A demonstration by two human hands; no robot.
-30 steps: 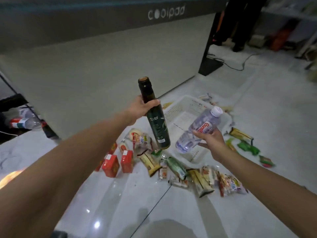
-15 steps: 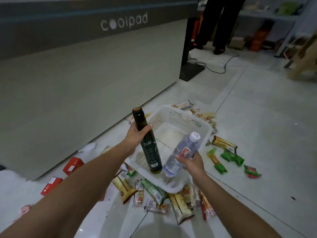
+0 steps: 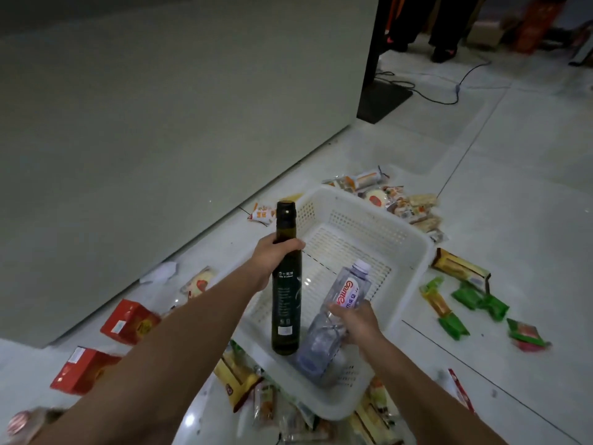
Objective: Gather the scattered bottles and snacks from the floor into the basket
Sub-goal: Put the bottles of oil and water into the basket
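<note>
A white perforated basket (image 3: 407, 239) stands on the floor in front of me. My left hand (image 3: 272, 256) grips the neck of a tall dark green glass bottle (image 3: 286, 303), held upright with its base down inside the basket's near end. My right hand (image 3: 356, 319) holds a clear plastic water bottle (image 3: 340, 303) with a red-lettered label, tilted inside the basket just right of the dark bottle. Snack packets (image 3: 398, 200) lie scattered round the basket.
Red cartons (image 3: 130, 321) lie left of the basket near a large grey counter (image 3: 160, 123). Green and yellow packets (image 3: 465, 303) lie to the right. More wrappers (image 3: 244, 383) sit under the basket's near edge. A black cable (image 3: 449, 91) and a person's feet (image 3: 442, 53) are at the back.
Both hands have lowered their bottles into the basket. The view has moved closer and tilted down over the basket.
</note>
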